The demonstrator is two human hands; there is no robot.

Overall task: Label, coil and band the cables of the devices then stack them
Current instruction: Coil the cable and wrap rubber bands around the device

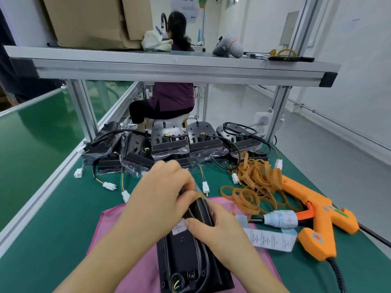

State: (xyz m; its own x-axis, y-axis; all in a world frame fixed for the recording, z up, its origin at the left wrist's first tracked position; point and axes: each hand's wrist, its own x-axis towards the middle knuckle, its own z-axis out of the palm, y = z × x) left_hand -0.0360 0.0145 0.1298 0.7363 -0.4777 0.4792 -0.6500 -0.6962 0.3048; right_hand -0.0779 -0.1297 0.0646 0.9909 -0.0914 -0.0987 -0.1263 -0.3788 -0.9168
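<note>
A black device (186,256) lies on a pink cloth (131,275) near the front of the table, its black cable running along its top. My left hand (160,199) grips the coiled cable at the device's far end, where a tan rubber band (200,195) shows between the fingers. My right hand (218,231) holds the device's right side, its thumb pressing by a small white label (179,227). A pile of tan rubber bands (256,182) lies to the right.
Several more black devices (169,142) in clear bags sit in a row behind, with loose cables and white connectors (205,186). An orange label gun (317,216) and a label strip (268,238) lie at right. An aluminium shelf (169,66) spans overhead. A person sits beyond it.
</note>
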